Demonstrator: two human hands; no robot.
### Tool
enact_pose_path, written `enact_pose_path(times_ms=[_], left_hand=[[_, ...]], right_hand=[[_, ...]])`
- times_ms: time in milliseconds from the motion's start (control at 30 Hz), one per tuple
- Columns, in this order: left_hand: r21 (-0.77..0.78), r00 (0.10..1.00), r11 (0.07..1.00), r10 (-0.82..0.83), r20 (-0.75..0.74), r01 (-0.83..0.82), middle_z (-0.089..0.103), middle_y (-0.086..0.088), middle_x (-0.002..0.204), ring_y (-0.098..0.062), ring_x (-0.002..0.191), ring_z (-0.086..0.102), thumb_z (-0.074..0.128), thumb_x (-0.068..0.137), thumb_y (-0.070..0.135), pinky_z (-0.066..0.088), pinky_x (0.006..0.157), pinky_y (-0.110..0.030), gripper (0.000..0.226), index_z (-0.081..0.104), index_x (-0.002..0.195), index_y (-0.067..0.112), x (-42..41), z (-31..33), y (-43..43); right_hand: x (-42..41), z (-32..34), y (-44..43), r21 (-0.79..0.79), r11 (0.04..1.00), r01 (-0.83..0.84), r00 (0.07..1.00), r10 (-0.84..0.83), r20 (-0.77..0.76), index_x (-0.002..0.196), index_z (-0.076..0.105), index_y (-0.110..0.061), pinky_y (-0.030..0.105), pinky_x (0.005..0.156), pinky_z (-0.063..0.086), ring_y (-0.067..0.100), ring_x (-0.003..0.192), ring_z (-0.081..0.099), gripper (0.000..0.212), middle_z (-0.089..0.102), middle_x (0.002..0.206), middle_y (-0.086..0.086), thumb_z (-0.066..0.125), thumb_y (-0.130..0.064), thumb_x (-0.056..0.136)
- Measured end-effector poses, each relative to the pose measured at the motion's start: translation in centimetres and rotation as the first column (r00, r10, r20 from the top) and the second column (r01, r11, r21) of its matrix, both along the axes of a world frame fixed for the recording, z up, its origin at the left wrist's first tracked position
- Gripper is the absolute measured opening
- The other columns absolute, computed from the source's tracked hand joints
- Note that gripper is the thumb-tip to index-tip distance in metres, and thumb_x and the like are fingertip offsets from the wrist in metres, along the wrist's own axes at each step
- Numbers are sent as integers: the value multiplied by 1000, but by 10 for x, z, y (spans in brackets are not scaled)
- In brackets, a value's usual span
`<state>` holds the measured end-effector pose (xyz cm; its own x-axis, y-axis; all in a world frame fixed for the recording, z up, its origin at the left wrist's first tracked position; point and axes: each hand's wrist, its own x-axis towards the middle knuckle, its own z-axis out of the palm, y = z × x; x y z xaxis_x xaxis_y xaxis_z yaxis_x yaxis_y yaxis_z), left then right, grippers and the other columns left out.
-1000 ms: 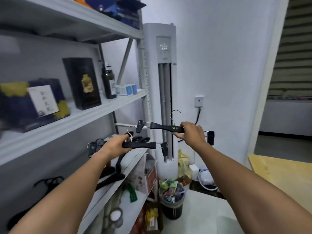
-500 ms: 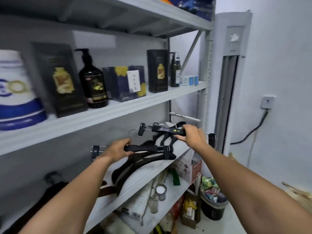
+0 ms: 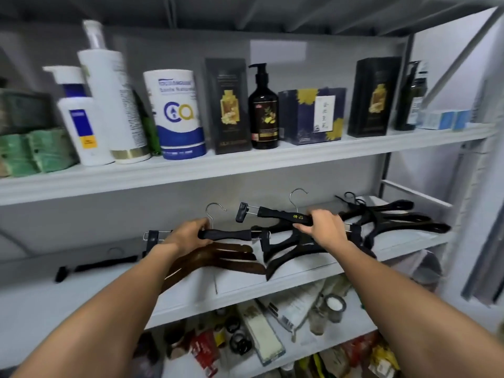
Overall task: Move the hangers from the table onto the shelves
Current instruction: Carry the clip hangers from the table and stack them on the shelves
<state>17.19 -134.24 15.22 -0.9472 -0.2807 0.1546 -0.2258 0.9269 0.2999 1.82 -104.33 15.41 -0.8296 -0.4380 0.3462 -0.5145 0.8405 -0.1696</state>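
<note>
A grey metal shelving unit (image 3: 245, 170) fills the view, set against a pale grey wall (image 3: 447, 50). Its upper board carries white pump bottles (image 3: 109, 94), a blue-and-white canister (image 3: 178, 115), a dark pump bottle (image 3: 263, 110), tall black boxes (image 3: 373, 96), a navy box with yellow flowers (image 3: 311, 115) and stacked green packs (image 3: 32, 151). The lowest board (image 3: 335, 347) is crowded with jars, packets and boxes. A diagonal brace (image 3: 461, 53) crosses the right end. Light is even and soft.

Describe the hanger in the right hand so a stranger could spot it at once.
Look at the middle shelf of the grey rack, below the bottles. The right hand holds a black clip hanger above the black hanger pile. Only it bears yellow characters on its bar.
</note>
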Motion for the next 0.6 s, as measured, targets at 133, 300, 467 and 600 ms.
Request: enact_pose_path(times_ms=[133,300,467,600], left_hand=[[3,992,993,120,27,-120,56,-1,93,-20,83,53,69,84,25,39,70,-25,26,54,103,15,39,-8,-27],[21,968,968,248,40,-249,56,0,87,-20,78,53,70,83,23,39,67,-26,25,47,91,22,79,-10,-59],[23,943,943,331,29,-332,55,0,88,-20,79,52,71,82,24,37,67,-25,27,45,90,20,114,-14,-89],[38,937,936,350,6,-350,58,-2,86,-21,77,53,71,81,25,40,66,-28,28,44,89,22,135,-19,-122]], right_hand=[[3,-6,-39,-11,996,-93,995,94,45,124,56,-15,33,82,46,27,106,61,57,67,112,7,53,-59,88],[13,-6,-93,25,981,-194,979,192,63,105,59,-14,34,78,46,26,94,63,48,68,99,5,54,-59,88],[28,-12,-145,-29,952,-306,950,307,49,90,55,-15,32,72,49,25,83,66,43,67,86,4,56,-58,87],[39,-21,-180,-30,940,-339,939,340,47,92,56,-13,34,73,50,28,89,65,42,67,94,7,59,-55,87]])
